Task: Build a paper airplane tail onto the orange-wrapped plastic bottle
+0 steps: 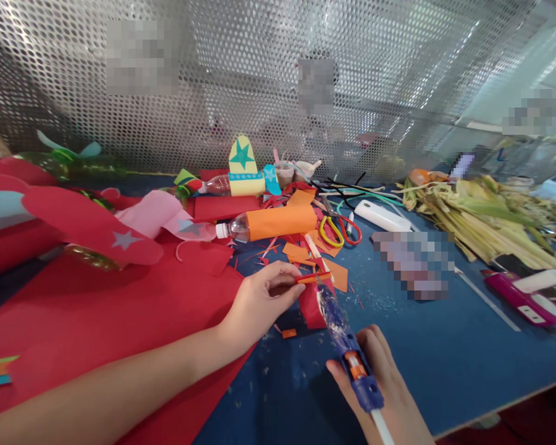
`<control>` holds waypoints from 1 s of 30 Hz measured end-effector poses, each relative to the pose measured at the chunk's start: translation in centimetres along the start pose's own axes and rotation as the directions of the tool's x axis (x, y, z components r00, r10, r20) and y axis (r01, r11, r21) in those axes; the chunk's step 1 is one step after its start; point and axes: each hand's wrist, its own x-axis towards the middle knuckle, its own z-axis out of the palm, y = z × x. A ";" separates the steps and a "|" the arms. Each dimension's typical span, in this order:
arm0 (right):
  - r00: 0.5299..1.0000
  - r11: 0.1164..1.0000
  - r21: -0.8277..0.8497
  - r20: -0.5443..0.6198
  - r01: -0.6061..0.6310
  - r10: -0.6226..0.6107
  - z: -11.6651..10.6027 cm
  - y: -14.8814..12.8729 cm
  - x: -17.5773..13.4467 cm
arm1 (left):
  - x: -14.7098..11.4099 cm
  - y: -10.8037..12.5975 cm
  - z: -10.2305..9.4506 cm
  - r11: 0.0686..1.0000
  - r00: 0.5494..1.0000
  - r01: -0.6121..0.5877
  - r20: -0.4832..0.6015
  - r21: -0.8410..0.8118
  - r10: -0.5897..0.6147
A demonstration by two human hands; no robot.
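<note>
My left hand (262, 303) pinches the left end of a narrow red and orange paper strip (312, 278) between thumb and fingertips. Wrapped around a dark blue hot glue gun (345, 337) is my right hand (382, 371); a white glue stick (381, 426) sticks out of its back end. The gun's nozzle meets the strip, or comes very close to it. Beneath the strip lies a piece of red paper (312, 309). Just beyond, a plastic bottle wrapped in orange paper (280, 222) rests on its side among orange and red scraps (296, 251).
Red sheets (143, 321) cover the left side of the blue table (449, 364). Scissors (340, 228), a white-handled tool (382, 216), a magenta tool (528, 296) and dried husks (472, 210) lie right. A decorated bottle (241, 182) stands before the perforated metal wall (259, 74).
</note>
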 end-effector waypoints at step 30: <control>1.000 1.000 -0.016 0.020 0.008 -0.007 0.0 0.4 0.3 | 0.0 0.1 0.1 0.999 1.000 0.019 -0.008 -0.030 -0.020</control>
